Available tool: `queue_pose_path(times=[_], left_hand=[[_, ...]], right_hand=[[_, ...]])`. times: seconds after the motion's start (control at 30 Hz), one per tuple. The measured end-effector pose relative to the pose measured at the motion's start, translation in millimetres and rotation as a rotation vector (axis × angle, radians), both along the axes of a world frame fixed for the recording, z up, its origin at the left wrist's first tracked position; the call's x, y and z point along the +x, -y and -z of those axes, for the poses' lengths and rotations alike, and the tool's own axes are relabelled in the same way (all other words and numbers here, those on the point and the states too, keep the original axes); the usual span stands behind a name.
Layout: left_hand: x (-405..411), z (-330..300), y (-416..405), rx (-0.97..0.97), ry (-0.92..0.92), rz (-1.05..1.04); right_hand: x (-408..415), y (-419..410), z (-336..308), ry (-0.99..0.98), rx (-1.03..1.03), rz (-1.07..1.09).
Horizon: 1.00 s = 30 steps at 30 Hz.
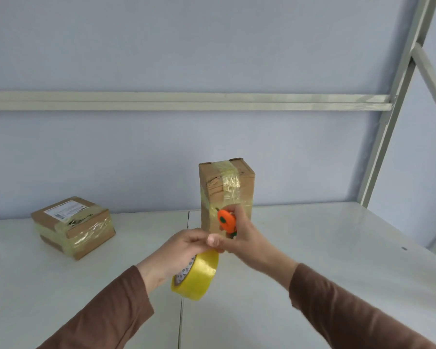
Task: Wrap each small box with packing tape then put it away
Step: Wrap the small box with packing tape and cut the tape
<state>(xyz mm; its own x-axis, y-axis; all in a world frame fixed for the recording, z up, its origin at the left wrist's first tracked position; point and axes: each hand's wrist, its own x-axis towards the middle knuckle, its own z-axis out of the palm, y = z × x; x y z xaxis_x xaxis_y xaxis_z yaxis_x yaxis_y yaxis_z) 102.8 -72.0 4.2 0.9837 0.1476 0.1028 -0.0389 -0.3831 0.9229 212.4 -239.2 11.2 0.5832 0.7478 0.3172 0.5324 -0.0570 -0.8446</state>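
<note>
White shelf surface [312, 248], seam down middle; flat taped box [73, 226] left; tall taped box [225, 192] upright at centre.

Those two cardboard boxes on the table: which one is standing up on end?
The tall box right behind the hands, in the middle of the table. The other box, off to the left, lies flat with a white shipping label on top.
</note>
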Motion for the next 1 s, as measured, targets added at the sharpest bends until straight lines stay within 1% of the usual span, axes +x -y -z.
queue_pose_path(times=[0.07,0.13,0.2,0.27,0.3,0.33,0.37,0.43,0.5,0.53,0.63,0.67,0.77,0.8,0.83,0.87,0.93,1.0], left_hand=[[-14,7,-6,0.084,0.002,-0.026],[-29,16,-20,0.203,-0.016,-0.03],[-38,23,-40,0.475,-0.039,-0.006],[-49,28,-60,0.853,-0.129,-0.055],[-55,31,-69,1.007,-0.152,-0.078],[-60,35,-76,1.09,-0.153,-0.073],[-66,39,-82,1.13,-0.161,-0.058],[-71,45,-89,1.162,-0.179,-0.029],[-73,46,-94,1.136,-0.22,-0.021],[-74,45,-96,1.076,-0.258,-0.028],[-77,41,-96,0.758,-0.46,-0.06],[-78,42,-92,0.683,-0.502,-0.042],[-73,43,-83,0.614,-0.551,0.022],[-70,37,-79,0.609,-0.55,0.019],[-66,31,-78,0.616,-0.529,0.006],[-59,22,-76,0.629,-0.478,-0.009],[-39,6,-70,0.654,-0.277,-0.07],[-13,-9,-58,0.637,-0.043,-0.177]], right_hand=[[-20,-18,24,-0.023,0.062,-0.044],[-40,-37,45,-0.105,0.148,-0.054],[-56,-52,62,-0.148,0.196,-0.001],[-69,-66,78,-0.162,0.191,0.084],[-75,-72,86,-0.208,0.181,0.091],[-81,-78,92,-0.273,0.174,0.075],[-86,-83,97,-0.334,0.15,0.056],[-89,-90,102,-0.415,0.094,0.052],[-88,-95,104,-0.435,0.051,0.061],[-87,-95,105,-0.425,0.025,0.065],[-89,-93,109,-0.434,-0.056,0.05],[-89,-92,110,-0.385,-0.107,0.058],[-84,-88,104,0.062,-0.347,0.12],[-81,-84,100,0.15,-0.379,0.115],[-74,-80,93,0.197,-0.368,0.108],[-65,-73,87,0.217,-0.314,0.111],[-38,-55,67,0.231,-0.112,0.195],[-6,-38,42,0.26,0.128,0.351]])
